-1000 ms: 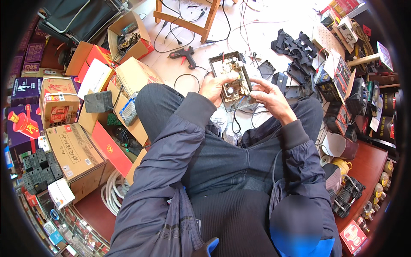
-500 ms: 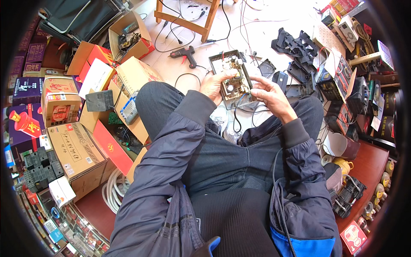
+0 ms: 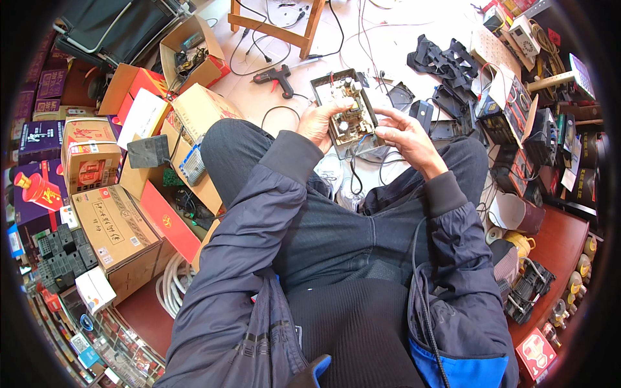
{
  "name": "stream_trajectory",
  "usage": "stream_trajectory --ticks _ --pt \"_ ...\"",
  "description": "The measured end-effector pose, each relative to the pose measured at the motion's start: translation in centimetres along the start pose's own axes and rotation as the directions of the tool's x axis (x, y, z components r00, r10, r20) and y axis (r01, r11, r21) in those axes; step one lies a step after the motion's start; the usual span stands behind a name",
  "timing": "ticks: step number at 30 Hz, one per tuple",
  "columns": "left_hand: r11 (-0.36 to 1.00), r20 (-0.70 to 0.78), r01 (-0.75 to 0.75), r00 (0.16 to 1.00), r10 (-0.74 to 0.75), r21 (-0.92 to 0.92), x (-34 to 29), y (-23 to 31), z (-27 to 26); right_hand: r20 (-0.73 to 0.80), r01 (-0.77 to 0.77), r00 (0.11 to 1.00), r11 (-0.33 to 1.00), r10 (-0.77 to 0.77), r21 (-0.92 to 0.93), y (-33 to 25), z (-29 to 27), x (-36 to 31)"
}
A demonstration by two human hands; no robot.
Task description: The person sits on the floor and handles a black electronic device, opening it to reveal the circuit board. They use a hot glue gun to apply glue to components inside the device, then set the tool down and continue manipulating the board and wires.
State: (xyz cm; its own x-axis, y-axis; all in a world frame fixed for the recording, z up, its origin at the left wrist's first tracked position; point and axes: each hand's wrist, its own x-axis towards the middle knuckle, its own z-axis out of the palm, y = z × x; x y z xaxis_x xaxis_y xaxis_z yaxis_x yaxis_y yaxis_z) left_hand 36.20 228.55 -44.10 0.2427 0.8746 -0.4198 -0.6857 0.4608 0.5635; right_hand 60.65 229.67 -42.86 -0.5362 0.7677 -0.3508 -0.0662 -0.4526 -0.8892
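An open dark casing with a circuit board (image 3: 350,119) inside is up between my knees, its parts facing me. My left hand (image 3: 315,125) grips its left side, with the thumb laid over the edge onto the board. At the lower right side, my right hand (image 3: 409,139) has thumb and fingers bent against the casing's rim, near a thin blue wire. A black cable (image 3: 356,176) hangs below the casing. My left fingers behind the casing are hidden.
On the floor ahead lie a black and red pistol-shaped tool (image 3: 276,79), loose cables and black plastic parts (image 3: 443,61). A wooden stool frame (image 3: 309,32) stands beyond. Open cardboard boxes (image 3: 123,226) crowd my left. Electrical devices (image 3: 508,123) are stacked at right.
The whole view has shifted slightly. My right thumb and fingers have moved a little at the casing's lower right edge; my left hand keeps its grip.
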Motion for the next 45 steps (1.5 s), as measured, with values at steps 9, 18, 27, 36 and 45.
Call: stream_trajectory --ticks 9,18,27,36,45 --pt "0.999 0.024 0.029 0.999 -0.029 -0.019 0.04 0.01 -0.24 0.034 0.024 0.999 1.0 -0.024 0.013 0.09 -0.46 -0.13" --pt "0.999 0.011 0.042 0.999 -0.042 -0.022 0.21 -0.05 -0.53 0.043 0.018 0.999 1.0 -0.017 -0.023 -0.3 -0.38 -0.3" --pt "1.0 -0.028 0.012 1.0 -0.012 -0.007 -0.11 0.06 0.25 0.035 0.022 0.999 0.999 -0.021 -0.027 -0.59 -0.06 -0.53" --pt "1.0 0.005 0.008 1.0 -0.008 -0.002 -0.06 0.07 0.01 0.048 0.046 0.998 0.998 -0.044 -0.047 -0.19 -0.41 -0.33" --pt "1.0 0.006 0.0 1.0 0.0 0.0 0.04 0.03 0.02 0.059 0.044 0.997 0.998 -0.043 -0.033 -0.06 -0.47 -0.26"
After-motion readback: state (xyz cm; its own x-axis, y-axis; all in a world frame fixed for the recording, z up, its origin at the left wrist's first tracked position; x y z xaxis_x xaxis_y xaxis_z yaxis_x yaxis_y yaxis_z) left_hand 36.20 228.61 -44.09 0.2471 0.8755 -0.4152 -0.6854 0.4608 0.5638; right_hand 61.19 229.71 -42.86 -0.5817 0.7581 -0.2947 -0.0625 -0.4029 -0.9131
